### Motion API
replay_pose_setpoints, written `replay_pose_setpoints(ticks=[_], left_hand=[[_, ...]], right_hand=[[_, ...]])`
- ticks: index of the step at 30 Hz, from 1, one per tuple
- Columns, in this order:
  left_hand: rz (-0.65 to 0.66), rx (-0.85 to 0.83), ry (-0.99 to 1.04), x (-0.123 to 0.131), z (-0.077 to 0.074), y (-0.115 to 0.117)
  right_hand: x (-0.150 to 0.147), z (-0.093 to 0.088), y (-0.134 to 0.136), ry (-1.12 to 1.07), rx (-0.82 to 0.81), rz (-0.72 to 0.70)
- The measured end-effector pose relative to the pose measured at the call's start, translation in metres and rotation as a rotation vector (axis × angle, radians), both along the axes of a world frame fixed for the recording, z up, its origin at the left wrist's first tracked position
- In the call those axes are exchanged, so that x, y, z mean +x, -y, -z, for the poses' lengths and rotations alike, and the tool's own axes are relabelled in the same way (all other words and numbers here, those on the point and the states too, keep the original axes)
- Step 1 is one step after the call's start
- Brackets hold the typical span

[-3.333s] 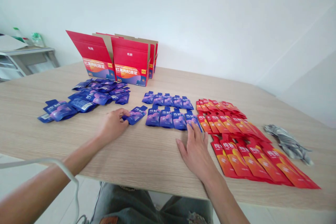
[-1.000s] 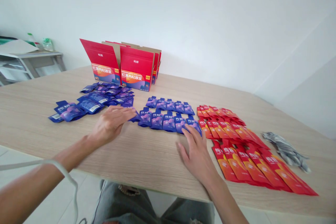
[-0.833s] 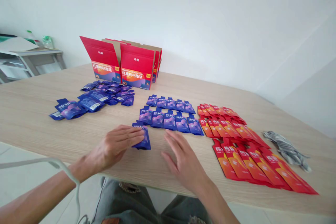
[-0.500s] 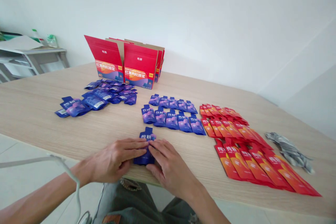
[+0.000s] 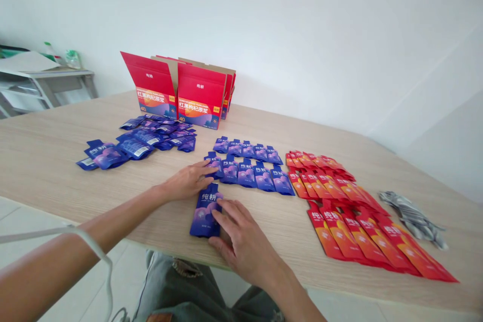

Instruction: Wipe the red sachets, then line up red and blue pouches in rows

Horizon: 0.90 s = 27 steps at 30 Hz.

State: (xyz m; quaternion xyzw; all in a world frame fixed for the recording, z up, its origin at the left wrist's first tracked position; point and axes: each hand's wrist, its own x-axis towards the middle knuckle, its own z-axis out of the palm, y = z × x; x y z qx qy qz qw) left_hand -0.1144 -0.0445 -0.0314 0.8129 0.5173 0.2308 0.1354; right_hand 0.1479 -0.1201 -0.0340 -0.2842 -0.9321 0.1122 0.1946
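Note:
A blue pouch [image 5: 204, 217] printed with purple berries lies face up near the table's front edge. My right hand [image 5: 241, 236] rests over its right side, fingers stretched out and slightly bent. My left hand [image 5: 190, 180] reaches past it, fingers extended and touching the leftmost blue pouch [image 5: 214, 162] of the nearer blue row. Behind that row lies a second row of blue pouches [image 5: 247, 149]. To the left spreads a loose heap of blue pouches [image 5: 139, 142], some with barcodes showing.
Open red cartons [image 5: 199, 95] stand at the back of the table. Overlapping red pouches [image 5: 362, 236] form rows on the right, beside a striped grey cloth [image 5: 413, 216]. A white cable [image 5: 92, 244] crosses above my left forearm. A side desk [image 5: 56, 74] stands far left.
My left hand has left the near pouch and moved forward to the blue row. My right hand stays on the near pouch, whose face is now more exposed.

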Motion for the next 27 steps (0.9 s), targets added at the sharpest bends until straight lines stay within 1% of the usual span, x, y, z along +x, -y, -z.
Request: replay_pose_setpoints(ticks=[2, 14, 18, 21, 24, 27], left_hand=[[0.016, -0.01, -0.014, -0.002, -0.001, -0.004], [-0.026, -0.006, -0.024, -0.008, 0.004, -0.01], [-0.025, 0.007, 0.001, -0.008, 0.006, -0.01], [-0.025, 0.057, 0.069, -0.008, 0.009, -0.011], [-0.1, 0.12, 0.156, -0.007, 0.009, -0.009], [-0.294, 0.14, 0.171, -0.002, 0.005, 0.008]], right_hand=[[0.0, 0.001, 0.0, 0.001, -0.005, 0.009], [0.0, 0.004, -0.001, 0.005, -0.026, 0.013], [-0.001, -0.004, -0.002, 0.027, -0.083, 0.014], [-0.003, -0.014, -0.006, 0.028, -0.165, 0.047], [-0.008, -0.021, -0.014, 0.026, -0.254, 0.086], [-0.017, -0.023, -0.02, 0.065, -0.318, 0.122]])
